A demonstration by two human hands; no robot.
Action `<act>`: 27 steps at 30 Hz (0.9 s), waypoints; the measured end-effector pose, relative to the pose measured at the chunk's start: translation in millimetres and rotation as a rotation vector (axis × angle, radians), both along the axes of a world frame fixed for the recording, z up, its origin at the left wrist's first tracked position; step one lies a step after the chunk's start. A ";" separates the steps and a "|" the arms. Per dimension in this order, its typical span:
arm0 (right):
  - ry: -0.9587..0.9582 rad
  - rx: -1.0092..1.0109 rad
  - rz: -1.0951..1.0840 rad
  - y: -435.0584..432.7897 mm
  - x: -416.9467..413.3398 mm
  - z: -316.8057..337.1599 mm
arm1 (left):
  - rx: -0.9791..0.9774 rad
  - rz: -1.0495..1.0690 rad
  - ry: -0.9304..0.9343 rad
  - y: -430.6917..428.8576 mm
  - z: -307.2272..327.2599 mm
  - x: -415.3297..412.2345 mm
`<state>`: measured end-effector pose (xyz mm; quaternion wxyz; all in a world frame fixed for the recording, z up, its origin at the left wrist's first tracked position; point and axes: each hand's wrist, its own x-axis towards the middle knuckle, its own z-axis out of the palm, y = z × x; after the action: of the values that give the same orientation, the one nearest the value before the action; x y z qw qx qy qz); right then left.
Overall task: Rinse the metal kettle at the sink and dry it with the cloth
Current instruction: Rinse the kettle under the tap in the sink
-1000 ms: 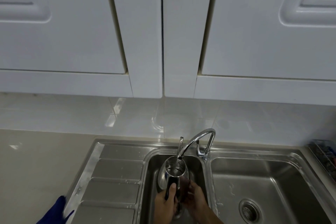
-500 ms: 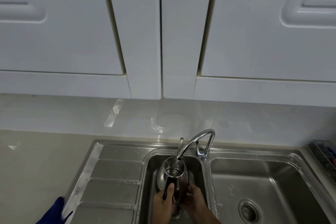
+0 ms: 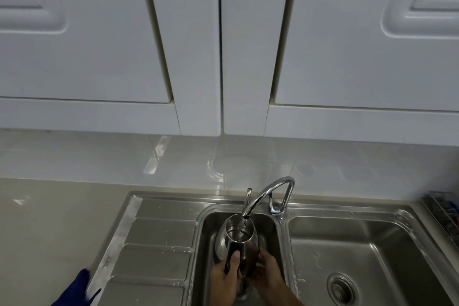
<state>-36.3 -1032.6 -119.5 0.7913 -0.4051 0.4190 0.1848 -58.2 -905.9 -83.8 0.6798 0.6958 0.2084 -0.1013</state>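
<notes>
Kettle sits in the small left basin of the sink, its open mouth right under the tap spout. My left hand has its grip clamped on the dark handle, thumb laid along the top. My right hand presses against the kettle's side, fingers curled to the metal; how tight that grip is I cannot tell. Blue cloth lies on the table, just beside the draining board's left edge.

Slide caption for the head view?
Both hands, left hand and right hand, hold the metal kettle under the faucet.
</notes>
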 end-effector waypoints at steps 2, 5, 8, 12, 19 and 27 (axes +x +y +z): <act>0.001 0.003 -0.001 -0.2 0.7 0.4 | 0.003 -0.001 0.007 -0.8 0.2 0.3; 0.003 0.016 -0.006 0.9 2.2 0.7 | 0.012 -0.003 -0.010 -2.4 1.0 -0.2; 0.002 0.013 -0.001 1.4 2.5 -0.3 | -0.008 -0.017 -0.018 -2.0 3.0 0.8; -0.006 0.000 -0.006 3.2 2.6 -2.0 | -0.024 0.015 -0.018 -0.5 2.8 2.0; 0.026 -0.005 -0.013 6.3 1.9 -8.6 | 0.003 0.001 0.004 3.2 -7.7 2.6; 0.038 -0.011 -0.034 6.7 0.8 -10.7 | 0.039 -0.011 0.006 3.2 -4.6 1.5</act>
<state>-35.5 -1025.9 -130.2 0.7841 -0.3986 0.4417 0.1767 -56.7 -902.6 -88.3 0.6649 0.7098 0.2085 -0.1033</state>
